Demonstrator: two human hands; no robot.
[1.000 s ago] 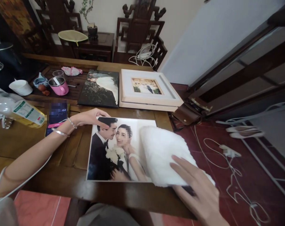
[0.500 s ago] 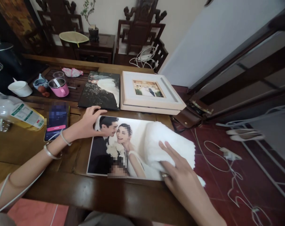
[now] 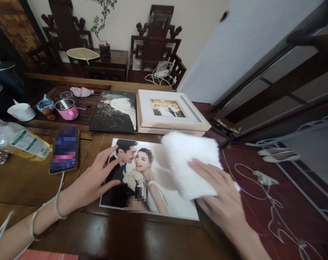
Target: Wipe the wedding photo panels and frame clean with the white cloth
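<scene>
A large wedding photo print (image 3: 142, 180) lies flat on the wooden table (image 3: 31, 180) in front of me. My left hand (image 3: 95, 177) rests on the print's left edge with fingers spread, holding it down. My right hand (image 3: 220, 195) presses a folded white cloth (image 3: 189, 162) onto the print's right part, fingers laid flat over the cloth. Bracelets circle my left wrist.
Behind the print lie a dark photo canvas (image 3: 115, 112) and a white framed picture (image 3: 169, 113). At the left are a phone (image 3: 64, 150), a plastic bottle (image 3: 20, 141), a pink cup (image 3: 67, 108) and a white bowl (image 3: 21, 111). Cables (image 3: 264, 177) trail on the red floor at the right.
My left hand slid from the print's top left corner down to its left edge. My right hand moved the cloth up along the print's right side.
</scene>
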